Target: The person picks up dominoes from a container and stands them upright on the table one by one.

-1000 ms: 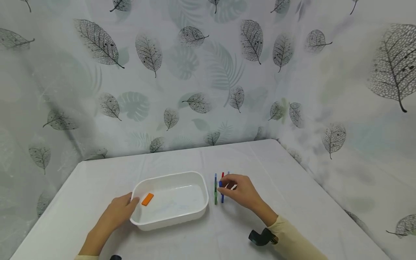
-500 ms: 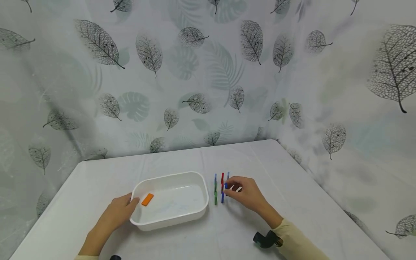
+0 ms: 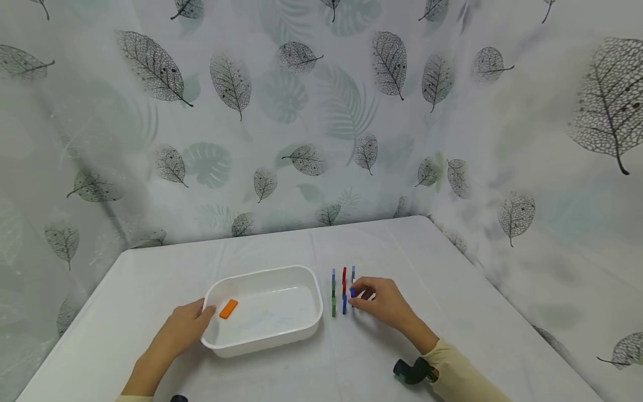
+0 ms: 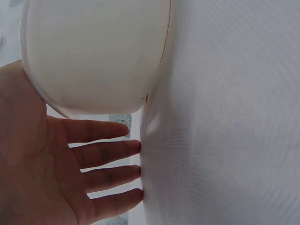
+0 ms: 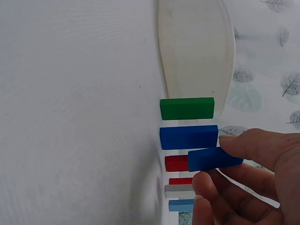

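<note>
My left hand (image 3: 182, 329) holds the left end of a white plastic tray (image 3: 261, 339), its thumb over the rim. In the left wrist view its other fingers (image 4: 108, 153) are straight outside the tray, tips at the tablecloth. My right hand (image 3: 383, 301) pinches a blue domino block (image 5: 208, 159) between thumb and fingers, at the near end of the right-hand row. Upright dominoes stand in rows right of the tray: a green domino (image 5: 187, 108), another blue domino (image 5: 187, 137), a red domino (image 5: 176, 163), a white domino (image 5: 178, 191) and a light blue domino (image 5: 180, 205).
An orange domino (image 3: 228, 309) lies flat inside the tray near its left end. White cloth covers the table (image 3: 281, 377). Leaf-patterned curtains (image 3: 311, 123) rise behind the table and along both sides.
My right hand has moved right and slightly nearer with the blue domino, from the middle row to the right-hand row. My left hand and the tray have stayed in place.
</note>
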`<state>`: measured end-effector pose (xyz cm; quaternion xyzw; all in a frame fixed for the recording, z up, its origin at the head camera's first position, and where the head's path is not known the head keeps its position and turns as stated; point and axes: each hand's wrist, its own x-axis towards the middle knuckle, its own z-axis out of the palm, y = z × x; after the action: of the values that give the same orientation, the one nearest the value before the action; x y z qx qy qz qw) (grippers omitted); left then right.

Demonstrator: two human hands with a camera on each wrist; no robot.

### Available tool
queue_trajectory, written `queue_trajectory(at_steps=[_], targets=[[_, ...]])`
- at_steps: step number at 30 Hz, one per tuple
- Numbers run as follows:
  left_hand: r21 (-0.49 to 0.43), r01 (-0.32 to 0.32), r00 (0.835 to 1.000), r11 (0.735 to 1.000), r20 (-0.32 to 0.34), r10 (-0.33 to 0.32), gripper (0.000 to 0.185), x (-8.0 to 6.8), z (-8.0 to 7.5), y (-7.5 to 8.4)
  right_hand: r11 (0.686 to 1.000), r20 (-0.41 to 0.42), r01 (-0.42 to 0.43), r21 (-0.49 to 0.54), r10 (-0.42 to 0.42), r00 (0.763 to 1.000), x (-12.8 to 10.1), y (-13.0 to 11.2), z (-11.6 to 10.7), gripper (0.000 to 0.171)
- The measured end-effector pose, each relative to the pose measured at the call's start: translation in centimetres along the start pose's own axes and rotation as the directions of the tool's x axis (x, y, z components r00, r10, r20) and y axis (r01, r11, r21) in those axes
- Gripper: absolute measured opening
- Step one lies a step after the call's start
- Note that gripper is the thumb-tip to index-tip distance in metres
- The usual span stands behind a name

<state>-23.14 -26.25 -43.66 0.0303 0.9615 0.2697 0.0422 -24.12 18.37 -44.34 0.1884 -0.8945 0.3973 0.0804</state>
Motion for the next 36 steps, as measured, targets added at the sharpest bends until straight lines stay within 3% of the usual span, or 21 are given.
queue_trajectory(at_steps=[36], targets=[[0.006, 0.007, 1.000, 1.000, 0.001, -0.007, 0.059, 0.00, -0.15, 0.08, 0.997, 0.081, -0.045, -0.058, 0.050, 0.995, -0.07, 0.71, 0.09, 0.026]])
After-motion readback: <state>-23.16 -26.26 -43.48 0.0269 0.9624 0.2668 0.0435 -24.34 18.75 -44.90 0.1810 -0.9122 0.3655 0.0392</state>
